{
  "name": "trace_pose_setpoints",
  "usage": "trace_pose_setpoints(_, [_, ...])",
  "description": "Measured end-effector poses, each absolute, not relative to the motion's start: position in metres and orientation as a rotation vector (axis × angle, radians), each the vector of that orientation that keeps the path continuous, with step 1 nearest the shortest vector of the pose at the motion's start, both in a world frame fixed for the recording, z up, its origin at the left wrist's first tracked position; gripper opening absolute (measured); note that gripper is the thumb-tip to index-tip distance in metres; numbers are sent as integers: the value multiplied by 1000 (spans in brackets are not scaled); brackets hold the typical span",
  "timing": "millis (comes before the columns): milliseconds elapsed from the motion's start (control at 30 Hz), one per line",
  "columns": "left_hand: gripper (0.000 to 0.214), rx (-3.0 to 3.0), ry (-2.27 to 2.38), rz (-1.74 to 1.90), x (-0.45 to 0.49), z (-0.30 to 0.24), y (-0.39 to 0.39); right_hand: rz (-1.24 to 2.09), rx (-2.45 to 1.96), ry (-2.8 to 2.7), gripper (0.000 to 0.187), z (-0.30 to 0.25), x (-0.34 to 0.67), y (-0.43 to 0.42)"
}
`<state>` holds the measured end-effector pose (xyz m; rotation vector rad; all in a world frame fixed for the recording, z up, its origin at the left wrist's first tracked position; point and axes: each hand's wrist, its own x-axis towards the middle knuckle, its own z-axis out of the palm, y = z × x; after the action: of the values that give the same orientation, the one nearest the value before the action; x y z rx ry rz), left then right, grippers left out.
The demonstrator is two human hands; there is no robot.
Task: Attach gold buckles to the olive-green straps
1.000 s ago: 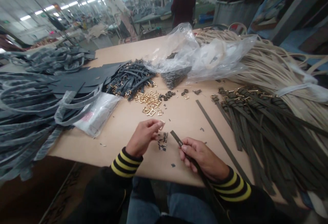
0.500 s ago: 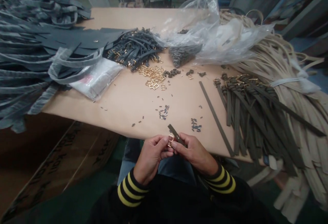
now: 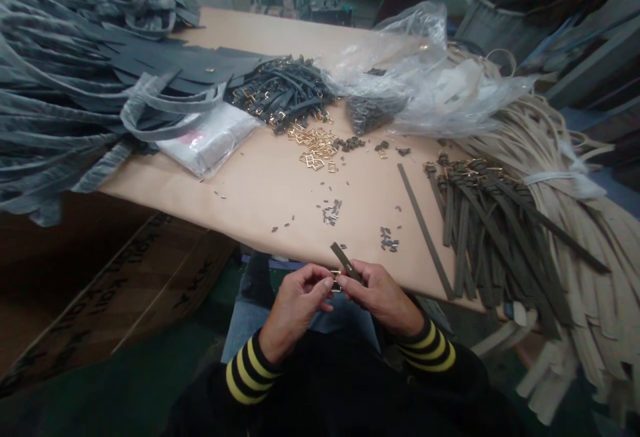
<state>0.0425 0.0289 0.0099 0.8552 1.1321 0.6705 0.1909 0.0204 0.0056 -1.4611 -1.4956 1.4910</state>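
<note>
My left hand [image 3: 299,302] and my right hand [image 3: 381,295] meet over my lap, just below the table's near edge. The right hand pinches the end of a dark olive strap [image 3: 342,261] that sticks up between the thumbs. The left hand's fingertips are closed on a small gold buckle [image 3: 335,279] held against that strap. On the table beyond lie loose gold buckles [image 3: 315,150], small dark metal bits [image 3: 331,213] and a single olive strap [image 3: 424,229].
Olive straps with buckles [image 3: 495,223] and cream straps [image 3: 565,157] pile up at the right. Grey-black straps [image 3: 55,103] cover the left side. Clear plastic bags [image 3: 415,83] sit at the back, a flat packet [image 3: 210,143] at the left. Cardboard [image 3: 100,290] lies under the table edge.
My hands came off the table toward my lap and joined; the buckle now sits against the strap end. The view tilted down and back.
</note>
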Motion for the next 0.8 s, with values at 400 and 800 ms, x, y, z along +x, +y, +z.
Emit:
trace_pose_setpoints(400, [23,703,1066,655,35,12,26,1609,-1402,-1496,24,5,183,16])
trace_pose_setpoints(800, [21,518,984,651,32,6,25,1660,-1382,-1472,26,1,187,14])
